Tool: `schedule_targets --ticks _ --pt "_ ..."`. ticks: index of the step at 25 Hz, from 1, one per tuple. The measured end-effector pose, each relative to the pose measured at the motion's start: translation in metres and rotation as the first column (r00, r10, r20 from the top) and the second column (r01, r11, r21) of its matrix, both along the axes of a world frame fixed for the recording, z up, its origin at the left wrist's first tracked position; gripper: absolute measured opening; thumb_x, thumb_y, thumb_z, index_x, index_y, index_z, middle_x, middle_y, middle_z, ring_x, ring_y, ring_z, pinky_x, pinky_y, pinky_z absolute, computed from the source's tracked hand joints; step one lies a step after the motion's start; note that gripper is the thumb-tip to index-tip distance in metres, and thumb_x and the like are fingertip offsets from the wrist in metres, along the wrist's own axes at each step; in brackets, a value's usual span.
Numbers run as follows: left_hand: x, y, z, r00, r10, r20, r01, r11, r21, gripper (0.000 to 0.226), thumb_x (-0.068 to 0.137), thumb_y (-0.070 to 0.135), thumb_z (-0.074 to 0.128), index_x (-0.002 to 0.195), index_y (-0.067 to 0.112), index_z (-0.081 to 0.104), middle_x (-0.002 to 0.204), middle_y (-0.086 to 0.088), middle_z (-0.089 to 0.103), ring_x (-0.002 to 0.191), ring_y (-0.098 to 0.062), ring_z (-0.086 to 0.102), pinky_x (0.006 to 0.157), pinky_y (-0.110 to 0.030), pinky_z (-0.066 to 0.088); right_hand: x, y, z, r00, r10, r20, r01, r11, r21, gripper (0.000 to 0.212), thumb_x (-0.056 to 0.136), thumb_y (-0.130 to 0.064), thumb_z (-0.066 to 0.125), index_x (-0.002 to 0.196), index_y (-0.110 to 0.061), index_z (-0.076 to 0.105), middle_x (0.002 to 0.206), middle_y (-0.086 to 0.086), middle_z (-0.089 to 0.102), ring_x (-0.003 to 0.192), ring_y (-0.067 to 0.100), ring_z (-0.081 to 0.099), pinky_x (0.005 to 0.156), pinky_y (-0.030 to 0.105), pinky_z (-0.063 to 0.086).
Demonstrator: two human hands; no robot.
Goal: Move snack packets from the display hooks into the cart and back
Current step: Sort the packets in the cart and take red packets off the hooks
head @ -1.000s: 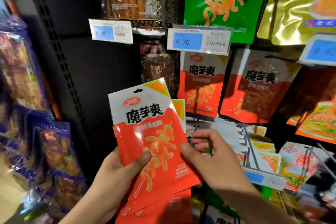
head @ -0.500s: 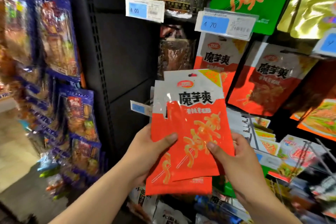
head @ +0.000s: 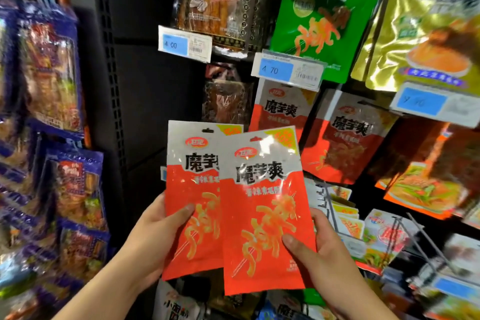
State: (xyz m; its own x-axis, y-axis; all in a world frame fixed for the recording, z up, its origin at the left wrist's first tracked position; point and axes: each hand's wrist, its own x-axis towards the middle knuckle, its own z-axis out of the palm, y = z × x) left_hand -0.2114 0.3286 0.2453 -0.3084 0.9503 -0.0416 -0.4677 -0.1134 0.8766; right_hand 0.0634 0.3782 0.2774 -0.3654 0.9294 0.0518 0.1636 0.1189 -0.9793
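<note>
The left hand (head: 153, 239) grips a red packet (head: 192, 189) by its lower left edge. The thumb (head: 187, 209) lies on the front and the fingers are hidden behind it. The right hand (head: 324, 249) pinches a second red packet (head: 265, 228) at its lower right edge. Its thumb (head: 291, 240) presses the front and its fingers (head: 320, 218) curl round the back, showing past the edge. Both packets are upright at chest height in front of the shelf, and the second overlaps the right side of the first.

Behind them, more of the same red packets (head: 283, 109) hang on hooks under a 4.70 price tag (head: 288, 70). Above hang a green packet (head: 322, 13), a gold packet (head: 428, 34) and a brown packet (head: 218, 0) over a 4.00 tag (head: 184, 44). Blue packets (head: 52, 67) hang on the left, blurred.
</note>
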Motion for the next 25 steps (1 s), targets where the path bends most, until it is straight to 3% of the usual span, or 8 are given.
schedule_targets --ticks 4,9,16,19,22,25 --pt "-0.010 0.011 -0.001 0.997 0.041 -0.069 -0.040 0.999 0.003 0.026 0.100 0.015 0.062 0.104 0.036 0.075 0.112 -0.012 0.078 0.097 -0.038 0.077 0.072 -0.047 0.064 -0.014 0.003 0.006 0.994 -0.061 -0.086 0.077 0.979 0.191 0.058 0.065 -0.074 0.076 0.115 -0.055 0.054 0.121 -0.017 0.070 0.111 0.006 0.068 0.097 0.042 0.051" --pt "-0.016 0.028 0.002 0.996 0.034 -0.087 -0.029 0.998 0.053 0.020 0.095 0.025 0.067 0.104 0.041 0.074 0.112 -0.007 0.079 0.096 -0.035 0.078 0.069 -0.045 0.064 -0.035 0.011 0.014 0.986 -0.087 -0.143 0.126 0.947 0.295 0.044 0.085 -0.050 0.074 0.123 -0.050 0.052 0.121 -0.021 0.068 0.111 0.000 0.066 0.093 0.030 0.049" --pt "-0.017 0.036 0.000 0.996 0.056 -0.071 -0.052 0.997 0.053 0.020 0.090 0.027 0.070 0.104 0.041 0.074 0.108 -0.008 0.080 0.090 -0.036 0.078 0.064 -0.045 0.064 -0.050 0.018 0.019 0.977 -0.115 -0.181 0.167 0.939 0.302 0.034 0.087 -0.037 0.070 0.114 -0.052 0.055 0.116 -0.022 0.069 0.109 0.000 0.066 0.093 0.030 0.051" --pt "-0.021 0.037 -0.001 0.997 0.044 -0.060 -0.040 0.997 0.069 0.020 0.089 0.028 0.070 0.105 0.039 0.074 0.109 -0.008 0.080 0.091 -0.036 0.078 0.065 -0.044 0.064 -0.050 0.014 0.016 0.976 -0.113 -0.186 0.171 0.927 0.334 0.035 0.087 -0.043 0.071 0.114 -0.057 0.053 0.117 -0.025 0.068 0.109 -0.004 0.065 0.083 0.015 0.053" --pt "-0.023 0.034 -0.001 0.997 0.030 -0.066 -0.025 0.997 0.072 0.024 0.083 0.031 0.071 0.105 0.040 0.074 0.109 -0.009 0.079 0.092 -0.037 0.078 0.065 -0.043 0.064 -0.051 0.009 0.015 0.973 -0.125 -0.196 0.188 0.918 0.348 0.037 0.087 -0.047 0.073 0.113 -0.063 0.052 0.121 -0.026 0.066 0.112 -0.005 0.063 0.086 0.014 0.052" --pt "-0.024 0.033 -0.002 0.997 0.036 -0.066 -0.031 0.997 0.066 0.023 0.084 0.029 0.070 0.103 0.041 0.074 0.108 -0.008 0.080 0.090 -0.037 0.078 0.063 -0.042 0.064 -0.058 0.013 0.018 0.973 -0.143 -0.183 0.200 0.916 0.347 0.043 0.089 -0.038 0.071 0.102 -0.073 0.050 0.112 -0.041 0.063 0.106 -0.018 0.059 0.080 -0.002 0.044"
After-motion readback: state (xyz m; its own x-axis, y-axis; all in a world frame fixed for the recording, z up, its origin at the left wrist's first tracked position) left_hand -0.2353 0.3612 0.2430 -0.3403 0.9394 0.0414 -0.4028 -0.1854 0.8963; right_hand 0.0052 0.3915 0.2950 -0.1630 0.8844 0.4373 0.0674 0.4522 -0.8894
